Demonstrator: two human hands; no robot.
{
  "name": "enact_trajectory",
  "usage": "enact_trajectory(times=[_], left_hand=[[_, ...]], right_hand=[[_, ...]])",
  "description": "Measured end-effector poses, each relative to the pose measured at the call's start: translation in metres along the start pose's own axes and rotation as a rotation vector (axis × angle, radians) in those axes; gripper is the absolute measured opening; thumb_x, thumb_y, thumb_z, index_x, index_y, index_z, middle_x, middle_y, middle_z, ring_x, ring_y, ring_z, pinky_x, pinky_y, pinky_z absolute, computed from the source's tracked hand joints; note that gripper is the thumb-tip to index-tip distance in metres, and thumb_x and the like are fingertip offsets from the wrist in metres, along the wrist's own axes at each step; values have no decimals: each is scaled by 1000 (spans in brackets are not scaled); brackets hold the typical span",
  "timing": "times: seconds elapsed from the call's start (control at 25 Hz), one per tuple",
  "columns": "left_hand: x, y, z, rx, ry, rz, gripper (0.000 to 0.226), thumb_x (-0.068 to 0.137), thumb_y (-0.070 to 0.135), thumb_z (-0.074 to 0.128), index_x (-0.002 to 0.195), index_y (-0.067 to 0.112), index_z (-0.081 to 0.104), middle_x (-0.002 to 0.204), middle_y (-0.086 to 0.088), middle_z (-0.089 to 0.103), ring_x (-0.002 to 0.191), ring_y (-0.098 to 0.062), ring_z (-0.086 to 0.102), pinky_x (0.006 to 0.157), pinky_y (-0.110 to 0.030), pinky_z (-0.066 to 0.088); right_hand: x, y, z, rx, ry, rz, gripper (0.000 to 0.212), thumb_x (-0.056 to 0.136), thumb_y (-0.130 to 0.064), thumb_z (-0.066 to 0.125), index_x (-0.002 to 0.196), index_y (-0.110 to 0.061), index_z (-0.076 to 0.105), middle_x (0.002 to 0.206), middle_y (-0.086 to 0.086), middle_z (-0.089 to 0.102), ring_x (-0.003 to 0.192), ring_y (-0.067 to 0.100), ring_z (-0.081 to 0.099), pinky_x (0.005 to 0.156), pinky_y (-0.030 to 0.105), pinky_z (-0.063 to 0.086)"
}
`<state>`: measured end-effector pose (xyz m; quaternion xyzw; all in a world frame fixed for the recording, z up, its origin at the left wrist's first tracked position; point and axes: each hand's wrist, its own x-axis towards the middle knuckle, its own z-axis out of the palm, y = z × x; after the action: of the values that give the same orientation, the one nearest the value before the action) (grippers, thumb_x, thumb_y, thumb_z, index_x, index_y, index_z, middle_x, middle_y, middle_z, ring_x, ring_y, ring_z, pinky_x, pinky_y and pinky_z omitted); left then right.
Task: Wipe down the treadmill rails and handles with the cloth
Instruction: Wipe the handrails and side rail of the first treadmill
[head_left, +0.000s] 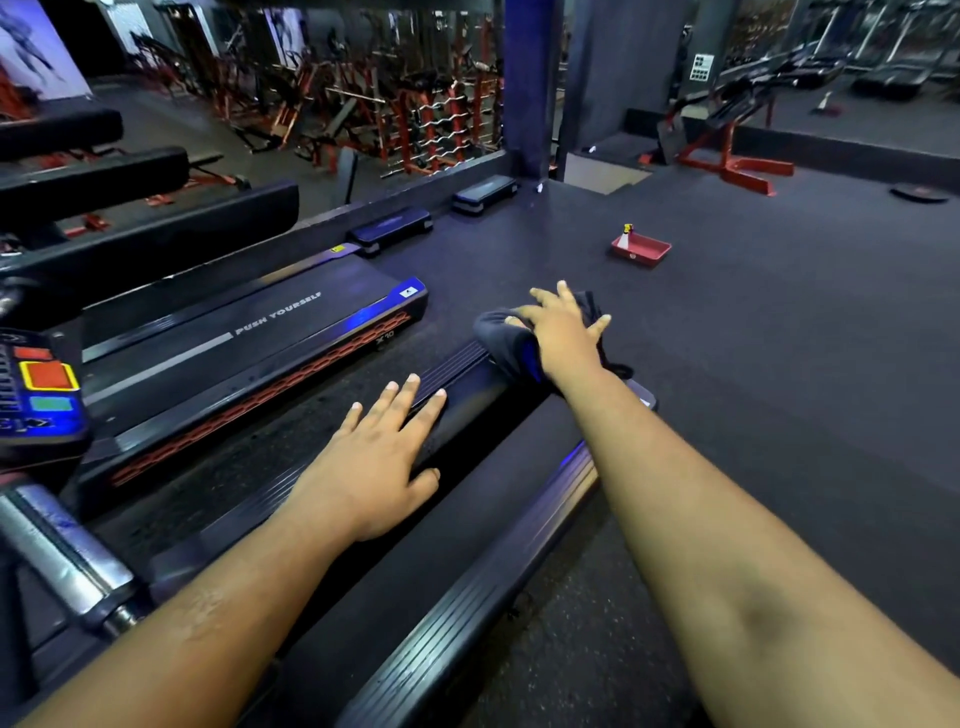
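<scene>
Treadmill deck (467, 519): I see its long axis running from near left to far right.
Left side rail (452, 371): ribbed, along the same line, ending at the far corner.
Rubber floor (753, 364): open room right of the deck edge.
Cloth (506, 345): dark, bunched on the rail's far end.
Right hand (563, 332): fingers spread, pressing flat on the cloth; the nearer one to it.
Left hand (376, 460): fingers spread, flat on the rail, nearer me.
I judge the next stroke should follow the rail.

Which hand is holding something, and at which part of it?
The right hand presses flat on the middle of the dark cloth, fingers spread. The left hand holds nothing.
</scene>
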<state>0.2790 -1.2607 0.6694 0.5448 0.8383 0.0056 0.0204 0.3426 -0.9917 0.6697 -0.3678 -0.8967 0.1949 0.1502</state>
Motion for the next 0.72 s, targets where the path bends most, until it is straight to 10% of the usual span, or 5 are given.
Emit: enact_trajectory(times=[0.28, 0.48, 0.64, 0.72], left_hand=[[-1, -1, 2, -13, -3, 5, 85, 94, 52, 46, 157, 34, -9, 166, 0, -16, 154, -18, -9, 125, -46, 7], [-2, 0, 1, -7, -3, 1, 85, 95, 52, 46, 156, 37, -11, 166, 1, -16, 154, -17, -10, 125, -45, 6], [1, -4, 1, 4, -12, -6, 82, 94, 53, 46, 158, 30, 2, 166, 0, -16, 154, -17, -9, 125, -45, 6], [1, -3, 2, -5, -18, -4, 84, 94, 53, 46, 157, 34, -5, 166, 1, -16, 154, -17, -9, 125, -46, 7]], right_hand=[[-79, -18, 39, 255, 107, -205, 49, 87, -68, 53, 131, -45, 56, 163, -11, 21, 152, 13, -12, 109, 75, 7], [-32, -19, 26, 556, 268, 235, 43, 90, -59, 59, 128, -42, 62, 166, -10, 7, 152, 19, -10, 109, 76, 11], [-108, -55, 77, 724, 293, 103, 82, 81, -64, 65, 151, -37, 32, 166, -5, -16, 152, 23, -15, 118, 45, 4], [-91, -43, 77, 760, 373, 155, 78, 86, -57, 61, 154, -38, 27, 166, -1, -12, 153, 25, -11, 119, 50, 6]])
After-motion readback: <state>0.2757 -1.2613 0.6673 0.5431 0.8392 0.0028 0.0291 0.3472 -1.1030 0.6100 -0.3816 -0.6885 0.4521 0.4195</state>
